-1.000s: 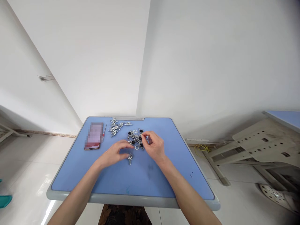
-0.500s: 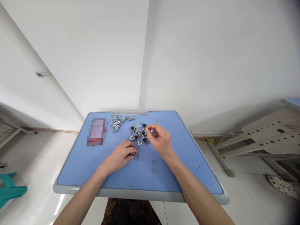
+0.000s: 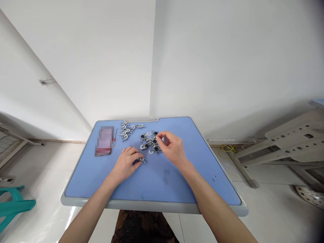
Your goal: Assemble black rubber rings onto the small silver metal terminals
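Note:
On the blue tabletop (image 3: 192, 175) lies a loose pile of small metal parts with black round centres (image 3: 149, 143). My right hand (image 3: 172, 148) is over the pile's right side, with finger and thumb pinched on a small shiny part (image 3: 162, 139). My left hand (image 3: 124, 164) is in front of the pile, its fingertips shut on a similar metal part (image 3: 140, 159). A second group of metal parts (image 3: 126, 131) lies near the far edge.
A phone with a blurred screen (image 3: 104, 141) and a thin red-tipped tool (image 3: 114, 136) lie at the table's far left. A teal plastic stool (image 3: 15, 206) stands on the left floor; a beige metal frame (image 3: 291, 145) and yellow cable (image 3: 226, 150) are on the right.
The metal part that lay on the table near my left hand is now held in its fingertips, higher and closer to the pile. My right hand stays over the pile; the view has tilted slightly.

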Demonstrator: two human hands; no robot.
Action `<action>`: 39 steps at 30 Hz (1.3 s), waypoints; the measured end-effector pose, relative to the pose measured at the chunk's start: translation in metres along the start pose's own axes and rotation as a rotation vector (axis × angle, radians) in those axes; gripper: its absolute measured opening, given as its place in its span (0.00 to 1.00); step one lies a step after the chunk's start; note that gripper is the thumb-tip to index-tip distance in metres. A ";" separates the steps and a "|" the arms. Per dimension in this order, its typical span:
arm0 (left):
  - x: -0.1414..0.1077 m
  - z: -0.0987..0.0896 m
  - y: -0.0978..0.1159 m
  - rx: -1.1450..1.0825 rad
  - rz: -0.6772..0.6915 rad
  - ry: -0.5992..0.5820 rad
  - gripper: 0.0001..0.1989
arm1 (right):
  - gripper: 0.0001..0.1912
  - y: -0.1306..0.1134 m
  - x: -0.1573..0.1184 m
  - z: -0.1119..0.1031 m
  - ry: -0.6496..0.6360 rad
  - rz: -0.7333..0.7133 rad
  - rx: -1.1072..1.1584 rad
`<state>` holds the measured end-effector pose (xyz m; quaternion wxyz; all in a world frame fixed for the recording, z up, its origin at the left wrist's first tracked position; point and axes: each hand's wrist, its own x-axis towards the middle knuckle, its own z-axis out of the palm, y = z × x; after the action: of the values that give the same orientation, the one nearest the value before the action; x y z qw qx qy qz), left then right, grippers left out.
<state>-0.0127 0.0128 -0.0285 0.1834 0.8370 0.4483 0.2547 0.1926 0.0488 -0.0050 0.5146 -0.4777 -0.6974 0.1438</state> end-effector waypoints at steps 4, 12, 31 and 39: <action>-0.002 0.003 -0.001 0.131 0.015 -0.046 0.07 | 0.04 0.000 -0.002 0.000 -0.207 -0.006 0.000; -0.006 -0.007 0.004 0.052 -0.047 -0.095 0.18 | 0.05 -0.010 0.000 -0.011 -0.638 0.108 0.069; -0.007 -0.003 0.017 0.106 0.143 0.195 0.08 | 0.06 -0.019 0.004 -0.020 -0.774 0.179 0.014; -0.011 -0.004 0.015 0.067 0.287 0.376 0.10 | 0.04 -0.026 0.001 -0.019 -0.770 0.307 0.225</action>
<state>-0.0100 -0.0043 -0.0201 0.0307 0.8355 0.3593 0.4146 0.1955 0.0309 0.0211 0.2381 -0.4284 -0.7394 0.4616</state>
